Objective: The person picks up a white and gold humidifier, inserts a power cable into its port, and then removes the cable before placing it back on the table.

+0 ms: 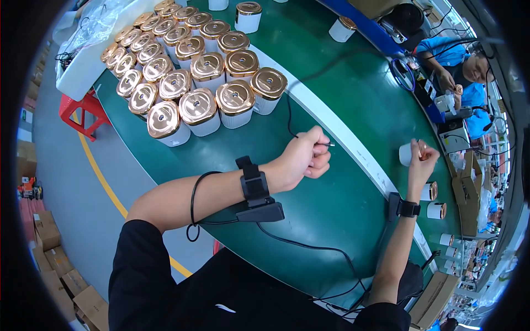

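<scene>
My left hand (309,154) is closed around a thin black cable (290,113), whose small plug end (330,144) sticks out past the fingers above the green table. My right hand (422,163) grips a white canister (405,154) with a shiny copper-coloured top at the far side of the white strip; fingers cover part of that top. Left of my left hand stand several rows of like white canisters (200,112), copper tops up, each with a small centre hole. Both wrists wear black straps with small boxes.
A white divider strip (353,146) crosses the green table (309,220). Beyond it more canisters (436,210) lie along the line. Black cables (309,244) trail over the near edge. A red stool (83,113) stands at left. Co-workers in blue (450,55) sit across, beside cartons (466,193).
</scene>
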Demonstrator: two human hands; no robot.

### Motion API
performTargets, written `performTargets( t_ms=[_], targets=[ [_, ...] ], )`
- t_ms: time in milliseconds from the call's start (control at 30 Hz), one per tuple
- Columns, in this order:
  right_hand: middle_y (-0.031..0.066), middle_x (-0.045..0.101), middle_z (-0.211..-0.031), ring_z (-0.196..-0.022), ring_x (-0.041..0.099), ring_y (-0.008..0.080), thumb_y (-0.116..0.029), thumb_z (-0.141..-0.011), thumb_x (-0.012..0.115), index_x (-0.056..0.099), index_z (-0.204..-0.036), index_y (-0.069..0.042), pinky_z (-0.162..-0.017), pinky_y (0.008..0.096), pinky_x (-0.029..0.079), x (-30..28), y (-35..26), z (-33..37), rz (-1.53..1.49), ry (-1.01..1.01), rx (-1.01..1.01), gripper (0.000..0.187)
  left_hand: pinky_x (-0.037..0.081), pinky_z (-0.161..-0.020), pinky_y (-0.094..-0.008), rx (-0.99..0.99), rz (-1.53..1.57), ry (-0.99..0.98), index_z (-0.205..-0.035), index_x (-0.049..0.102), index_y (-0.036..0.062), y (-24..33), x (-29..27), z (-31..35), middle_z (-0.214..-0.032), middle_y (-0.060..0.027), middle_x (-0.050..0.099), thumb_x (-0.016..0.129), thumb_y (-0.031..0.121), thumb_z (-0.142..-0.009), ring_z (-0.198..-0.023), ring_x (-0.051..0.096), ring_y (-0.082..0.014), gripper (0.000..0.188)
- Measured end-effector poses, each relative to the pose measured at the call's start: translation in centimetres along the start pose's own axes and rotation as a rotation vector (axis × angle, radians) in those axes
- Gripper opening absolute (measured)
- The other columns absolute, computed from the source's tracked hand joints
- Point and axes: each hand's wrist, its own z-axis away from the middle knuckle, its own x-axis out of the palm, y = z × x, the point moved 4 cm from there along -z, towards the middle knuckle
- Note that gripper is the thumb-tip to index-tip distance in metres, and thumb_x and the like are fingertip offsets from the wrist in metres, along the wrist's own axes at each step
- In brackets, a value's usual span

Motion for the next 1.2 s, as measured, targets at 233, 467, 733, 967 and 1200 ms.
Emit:
performTargets(
  t_ms=[233,467,733,967,1200],
  targets=[
    [0.018,0.054,-0.118,-0.112,0.051,0.0252,-0.032,-0.082,0.073,0.052,-0.092,-0.002,-0.098,0.0377,0.037,5.8,-7.8,-1.7,0.59,0.17,-0.445,0.038,0.015,-0.043,-0.0282,-0.052,-0.021,0.039,-0.057,0.021,0.0143,-0.7,0.0,0.9,-0.048,0.0002,0.023,0.039,0.024,-0.089,-0.043,0.021,-0.0108,0.038],
    [0.0206,0.05,-0.127,-0.119,0.048,0.0303,-0.044,-0.075,0.077,0.043,-0.129,0.007,-0.102,0.038,0.036,27.4,-10.2,-13.5,-0.056,0.061,-0.255,0.081,0.015,-0.043,-0.0286,-0.032,-0.05,0.001,-0.057,0.02,0.0137,0.2,0.2,-0.4,-0.048,0.0004,0.022,0.039,0.023,-0.087,-0.043,0.02,-0.0107,0.037],
    [0.0167,0.059,-0.116,-0.107,0.058,0.0277,-0.04,-0.087,0.063,0.05,-0.127,-0.006,-0.097,0.0397,0.043,26.2,-8.0,-11.4,-0.957,-0.368,0.419,0.054,0.015,-0.045,-0.0283,0.005,-0.058,0.028,-0.057,0.02,0.0135,0.1,0.2,0.6,-0.049,0.0016,0.02,0.04,0.023,-0.088,-0.045,0.02,-0.0102,0.038],
    [0.0155,0.06,-0.101,-0.09,0.061,0.0256,-0.04,-0.095,0.045,0.05,-0.12,-0.004,-0.073,0.0361,0.054,15.6,-12.5,4.3,-1.394,-0.587,0.59,0.044,0.016,-0.045,-0.0271,0.057,-0.041,0.091,-0.059,0.027,0.0114,-0.1,-0.2,0.2,-0.05,0.0016,0.022,0.04,0.027,-0.094,-0.044,0.022,-0.0094,0.04],
    [0.0136,0.059,-0.099,-0.088,0.06,0.0207,-0.037,-0.095,0.045,0.049,-0.118,-0.003,-0.077,0.0334,0.051,13.6,-13.7,9.2,-1.111,-0.419,0.387,0.041,0.016,-0.044,-0.0263,0.031,-0.099,0.04,-0.061,0.031,0.0105,-0.2,0.1,0.0,-0.051,0.002,0.024,0.039,0.028,-0.097,-0.044,0.022,-0.0088,0.041]
  ],
)
